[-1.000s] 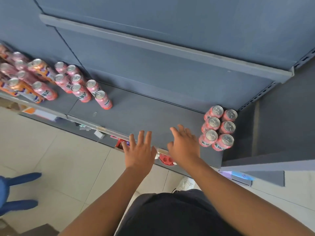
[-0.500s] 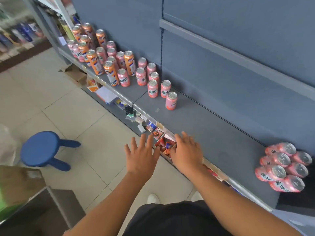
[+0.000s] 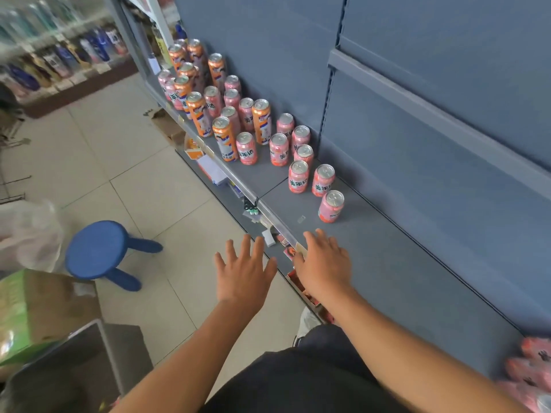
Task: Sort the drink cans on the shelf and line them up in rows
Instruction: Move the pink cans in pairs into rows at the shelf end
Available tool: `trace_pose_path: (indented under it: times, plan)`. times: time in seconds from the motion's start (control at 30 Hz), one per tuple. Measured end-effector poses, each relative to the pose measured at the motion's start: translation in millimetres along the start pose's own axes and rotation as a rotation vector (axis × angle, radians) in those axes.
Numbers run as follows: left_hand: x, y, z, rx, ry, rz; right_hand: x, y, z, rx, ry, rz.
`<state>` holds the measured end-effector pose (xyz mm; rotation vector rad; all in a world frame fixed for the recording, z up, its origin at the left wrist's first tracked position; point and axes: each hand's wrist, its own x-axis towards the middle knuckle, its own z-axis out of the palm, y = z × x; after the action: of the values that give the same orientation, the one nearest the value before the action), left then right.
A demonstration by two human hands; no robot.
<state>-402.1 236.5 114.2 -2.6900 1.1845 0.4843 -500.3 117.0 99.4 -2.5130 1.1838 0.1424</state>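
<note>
Several pink cans stand upright on the grey shelf (image 3: 396, 263); the nearest pink can (image 3: 331, 206) is by itself, with a pair (image 3: 310, 180) behind it. Taller orange cans (image 3: 225, 138) are mixed among more pink ones further left. A blurred cluster of pink cans (image 3: 529, 371) sits at the shelf's right end. My left hand (image 3: 243, 272) hovers over the floor with fingers spread, holding nothing. My right hand (image 3: 325, 263) is flat over the shelf's front edge, empty, well short of the nearest can.
A blue stool (image 3: 98, 253) stands on the tiled floor to the left. A green-sided cardboard box (image 3: 32, 311) and a grey bin (image 3: 74, 362) are at the lower left. Small goods lie on the lower shelf (image 3: 268, 234) under the price rail.
The view has swung left along the shelf: the mixed cans moved toward the middle and the grouped pink cans slid to the lower right corner. Both hands stay open and empty.
</note>
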Motion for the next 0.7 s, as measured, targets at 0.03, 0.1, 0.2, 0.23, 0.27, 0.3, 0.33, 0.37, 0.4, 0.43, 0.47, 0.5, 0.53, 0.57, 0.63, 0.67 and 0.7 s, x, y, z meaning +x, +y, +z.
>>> trace_pose_path:
  times: [0.03,0.1,0.2,0.23,0.27,0.3,0.33,0.37,0.4,0.43,0.47,0.5,0.53,0.57,0.63,0.67,0.7]
  plan:
    - [12,4,-5,0.010,-0.004,-0.002,13,5,-3,0.004,-0.003,0.000]
    - [33,13,-17,0.041,-0.004,0.000,37,13,-10,0.022,-0.024,0.006]
    - [60,28,-33,0.063,-0.001,0.002,64,25,-21,0.039,-0.040,0.000]
    - [69,34,-38,0.065,-0.004,0.002,73,29,-25,0.047,-0.043,-0.003]
    - [77,39,-43,0.067,-0.009,0.005,81,33,-29,0.058,-0.044,-0.001]
    - [85,44,-46,0.067,-0.014,0.008,88,37,-33,0.070,-0.048,0.007]
    - [90,49,-48,0.064,-0.014,0.009,92,40,-35,0.082,-0.053,0.018]
    - [99,55,-50,0.057,-0.008,0.019,99,45,-37,0.094,-0.049,0.035]
    - [104,59,-52,0.046,-0.001,0.021,102,48,-37,0.104,-0.045,0.046]
    - [107,61,-53,0.037,0.001,0.019,103,49,-37,0.107,-0.044,0.053]
    - [115,64,-55,0.037,0.002,0.035,107,52,-36,0.112,-0.042,0.068]
    - [124,67,-56,0.041,0.006,0.054,111,56,-36,0.116,-0.043,0.089]
    - [133,68,-58,0.039,0.004,0.070,115,58,-37,0.122,-0.042,0.112]
    - [142,69,-59,0.035,0.000,0.082,118,60,-37,0.132,-0.039,0.138]
    - [161,69,-60,0.037,-0.003,0.108,125,63,-38,0.156,-0.025,0.199]
    - [170,70,-59,0.041,-0.006,0.127,127,65,-37,0.176,-0.018,0.237]
    - [179,70,-58,0.047,-0.011,0.150,131,66,-36,0.197,-0.013,0.277]
